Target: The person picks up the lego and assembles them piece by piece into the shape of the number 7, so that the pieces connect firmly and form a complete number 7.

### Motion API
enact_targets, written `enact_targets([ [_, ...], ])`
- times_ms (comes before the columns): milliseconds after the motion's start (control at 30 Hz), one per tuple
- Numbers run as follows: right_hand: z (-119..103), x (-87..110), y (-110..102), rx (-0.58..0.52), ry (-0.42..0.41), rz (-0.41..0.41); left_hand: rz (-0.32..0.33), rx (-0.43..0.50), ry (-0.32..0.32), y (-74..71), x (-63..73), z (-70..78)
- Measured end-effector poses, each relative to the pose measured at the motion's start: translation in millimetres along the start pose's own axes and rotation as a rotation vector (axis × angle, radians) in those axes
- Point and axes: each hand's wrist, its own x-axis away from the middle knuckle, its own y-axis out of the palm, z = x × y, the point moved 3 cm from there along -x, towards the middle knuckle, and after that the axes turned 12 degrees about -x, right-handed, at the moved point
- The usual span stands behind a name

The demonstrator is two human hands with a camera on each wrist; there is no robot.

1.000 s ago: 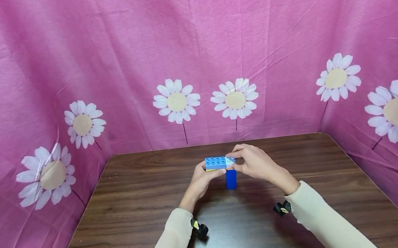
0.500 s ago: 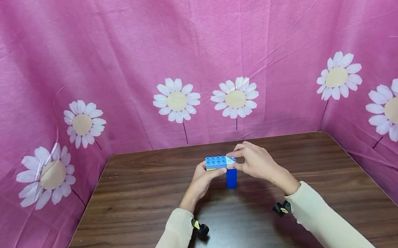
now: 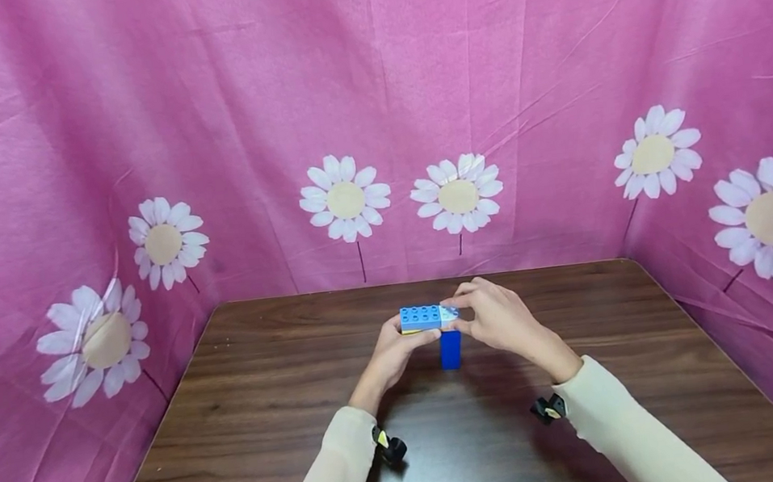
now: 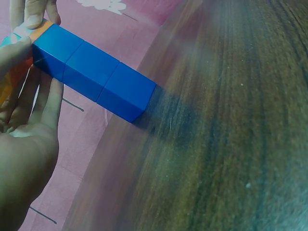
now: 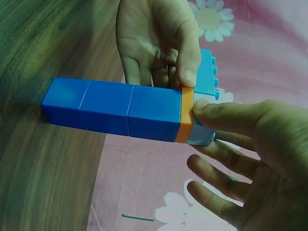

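Note:
A column of three dark blue toy bricks [image 3: 451,350] stands upright on the table, joined end to end. On its top lies a thin orange-yellow layer [image 5: 186,113]. Above that sit a studded light blue brick [image 3: 420,318], reaching out to the left of the column, and a pale brick [image 3: 448,313] with a faint pattern over the column. My left hand [image 3: 388,355] grips the light blue brick's side, thumb in front and the other fingers mostly hidden. Between thumb and fingers, my right hand [image 3: 507,319] pinches the pale brick. The layer's far side is hidden.
The brown wooden table [image 3: 249,422] ends at a pink curtain [image 3: 240,130] printed with white daisies, behind and on both sides. A small black device [image 3: 392,448] is strapped to the left wrist, another black device [image 3: 546,409] to the right.

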Motion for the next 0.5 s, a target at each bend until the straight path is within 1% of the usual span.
enact_targets([
  [133, 0.5, 0.0, 0.2, -0.008, -0.007, 0.014, -0.003, -0.008, -0.002, 0.1, 0.6, 1.5],
  [300, 1.6, -0.1, 0.8, -0.049, 0.020, 0.007, 0.007, -0.011, -0.011, 0.1, 0.5, 2.4],
  [400, 3.5, 0.7, 2.9, -0.119, 0.039, -0.003, 0.006, -0.016, -0.006, 0.4, 0.8, 2.8],
  [500, 8.2, 3.0, 7.8, -0.238, 0.061, -0.020, 0.004, -0.015, 0.004, 0.6, 1.0, 2.7],
])
